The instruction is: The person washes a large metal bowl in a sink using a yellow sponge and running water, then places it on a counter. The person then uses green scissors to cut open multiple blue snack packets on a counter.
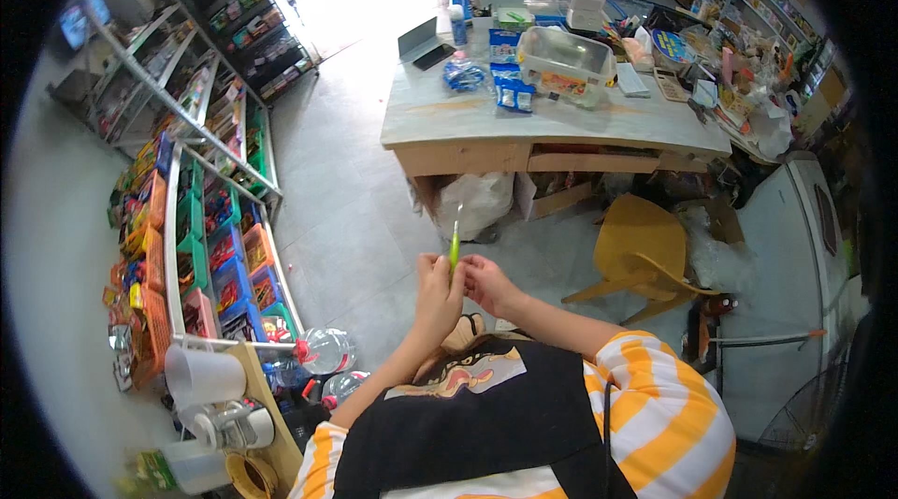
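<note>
A slim tool with a lime-green handle (454, 251) and a thin pale metal tip stands nearly upright before me, tip pointing away. Its exact kind cannot be told. My left hand (436, 295) grips the lower handle between thumb and fingers. Close against its right side, my right hand (491, 286) has its fingers curled, and whether they hold the handle's end is hidden. Beyond both hands, a white plastic bag (477, 201) sits on the floor under a wooden desk (449, 127).
A yellow chair (638, 239) stands right of the desk, near a white fridge-like cabinet (772, 274). Racks with coloured baskets (231, 281) line the left. Large water bottles (328, 352) stand by my left arm. The desktop carries a clear plastic bin (565, 60) and blue packets (514, 93).
</note>
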`<move>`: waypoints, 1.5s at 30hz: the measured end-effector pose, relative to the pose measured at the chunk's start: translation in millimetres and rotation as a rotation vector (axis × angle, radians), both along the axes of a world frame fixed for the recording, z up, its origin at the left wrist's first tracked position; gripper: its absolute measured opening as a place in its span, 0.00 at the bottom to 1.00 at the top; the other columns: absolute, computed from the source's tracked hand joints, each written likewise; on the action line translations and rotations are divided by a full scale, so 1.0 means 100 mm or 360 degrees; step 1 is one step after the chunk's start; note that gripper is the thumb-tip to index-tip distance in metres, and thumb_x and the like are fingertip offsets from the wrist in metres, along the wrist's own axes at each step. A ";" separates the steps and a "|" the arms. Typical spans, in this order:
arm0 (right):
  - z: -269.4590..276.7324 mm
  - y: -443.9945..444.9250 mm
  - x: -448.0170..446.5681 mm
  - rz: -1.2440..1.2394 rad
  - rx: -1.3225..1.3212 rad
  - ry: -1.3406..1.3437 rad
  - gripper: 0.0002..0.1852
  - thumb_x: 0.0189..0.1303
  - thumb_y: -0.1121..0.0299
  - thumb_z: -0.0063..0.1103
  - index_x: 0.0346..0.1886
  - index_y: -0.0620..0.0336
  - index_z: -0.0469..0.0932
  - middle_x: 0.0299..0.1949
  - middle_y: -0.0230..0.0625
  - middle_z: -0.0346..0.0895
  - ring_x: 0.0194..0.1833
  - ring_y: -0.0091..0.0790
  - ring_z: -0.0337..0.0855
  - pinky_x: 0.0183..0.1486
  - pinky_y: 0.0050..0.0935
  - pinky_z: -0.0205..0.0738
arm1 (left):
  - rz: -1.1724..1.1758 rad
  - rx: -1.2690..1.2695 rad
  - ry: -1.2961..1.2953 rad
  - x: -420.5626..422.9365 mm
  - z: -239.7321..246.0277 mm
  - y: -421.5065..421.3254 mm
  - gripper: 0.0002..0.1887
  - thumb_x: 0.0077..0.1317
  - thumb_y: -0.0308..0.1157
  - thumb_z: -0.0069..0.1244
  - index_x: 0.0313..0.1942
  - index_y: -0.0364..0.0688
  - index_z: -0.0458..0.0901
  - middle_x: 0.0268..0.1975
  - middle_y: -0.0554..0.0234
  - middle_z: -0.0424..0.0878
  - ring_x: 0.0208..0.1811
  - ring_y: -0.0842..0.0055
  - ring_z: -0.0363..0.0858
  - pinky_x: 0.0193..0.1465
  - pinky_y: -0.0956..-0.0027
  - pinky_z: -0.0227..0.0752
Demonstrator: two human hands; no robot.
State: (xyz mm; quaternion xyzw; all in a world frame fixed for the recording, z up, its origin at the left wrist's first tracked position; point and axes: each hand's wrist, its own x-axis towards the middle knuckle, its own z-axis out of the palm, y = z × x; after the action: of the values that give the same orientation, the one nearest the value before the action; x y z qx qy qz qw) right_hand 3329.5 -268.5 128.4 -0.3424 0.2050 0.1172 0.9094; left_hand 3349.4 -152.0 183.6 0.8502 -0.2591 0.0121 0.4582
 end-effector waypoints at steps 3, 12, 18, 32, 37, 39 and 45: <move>0.04 -0.65 0.31 -0.0096 0.0035 -0.0042 0.12 0.63 0.67 0.50 0.47 0.60 0.71 0.43 0.35 0.75 0.41 0.29 0.77 0.43 0.28 0.74 | -0.0228 -0.0057 -0.0010 0.42 0.03 -0.58 0.10 0.64 0.30 0.45 0.40 0.31 0.71 0.41 0.45 0.65 0.44 0.56 0.68 0.48 0.60 0.64; 0.07 -1.70 1.21 -0.0840 -0.0702 -0.0450 0.17 0.54 0.75 0.59 0.48 0.60 0.69 0.42 0.33 0.71 0.44 0.27 0.72 0.47 0.24 0.68 | -0.0945 -0.0092 -0.0016 1.34 -0.05 -1.54 0.09 0.61 0.29 0.49 0.36 0.31 0.71 0.37 0.49 0.66 0.40 0.59 0.67 0.43 0.63 0.65; -0.07 -2.26 1.16 -0.1327 -0.1160 -0.0028 0.10 0.57 0.68 0.59 0.39 0.54 0.69 0.32 0.25 0.66 0.34 0.20 0.68 0.44 0.23 0.65 | -0.1109 -0.0258 0.0866 2.42 -0.49 -2.34 0.10 0.61 0.29 0.49 0.40 0.35 0.73 0.42 0.48 0.70 0.42 0.59 0.72 0.47 0.65 0.68; -0.14 -2.43 1.30 -0.0895 -0.1216 0.0544 0.12 0.58 0.60 0.60 0.37 0.55 0.72 0.27 0.25 0.67 0.28 0.20 0.67 0.33 0.21 0.65 | -0.0758 0.0232 -0.0225 4.00 -1.20 -3.11 0.12 0.51 0.22 0.48 0.38 0.38 0.75 0.51 0.46 0.68 0.38 0.50 0.78 0.37 0.57 0.74; -0.10 -2.76 1.81 -0.0132 -0.1189 0.0450 0.17 0.56 0.55 0.62 0.38 0.58 0.73 0.30 0.28 0.71 0.31 0.23 0.70 0.36 0.22 0.66 | -0.0588 0.0007 -0.0293 4.08 -1.17 -1.90 0.17 0.51 0.21 0.46 0.43 0.43 0.76 0.57 0.49 0.61 0.49 0.54 0.73 0.42 0.63 0.74; -0.13 -2.80 2.07 0.0226 -0.1400 0.0393 0.19 0.55 0.53 0.62 0.38 0.60 0.73 0.30 0.30 0.73 0.33 0.25 0.72 0.39 0.24 0.67 | -0.0366 -0.0088 -0.0076 4.00 -1.25 -1.59 0.20 0.51 0.21 0.47 0.46 0.44 0.75 0.59 0.51 0.58 0.54 0.56 0.70 0.46 0.64 0.73; -0.33 -2.79 2.58 0.0915 -0.1621 0.0235 0.31 0.52 0.42 0.59 0.42 0.64 0.74 0.34 0.41 0.77 0.37 0.30 0.76 0.42 0.28 0.68 | 0.0900 -0.1190 0.1618 3.56 -1.62 -1.50 0.39 0.53 0.38 0.61 0.61 0.50 0.55 0.60 0.58 0.55 0.53 0.65 0.69 0.50 0.53 0.66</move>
State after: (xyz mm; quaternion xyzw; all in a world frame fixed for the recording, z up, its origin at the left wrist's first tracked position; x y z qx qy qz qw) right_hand 3587.0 -547.3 95.0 -0.7689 0.1973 0.2693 0.5454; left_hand 3705.4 -302.4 21.8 0.5702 0.2411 -0.1803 0.7643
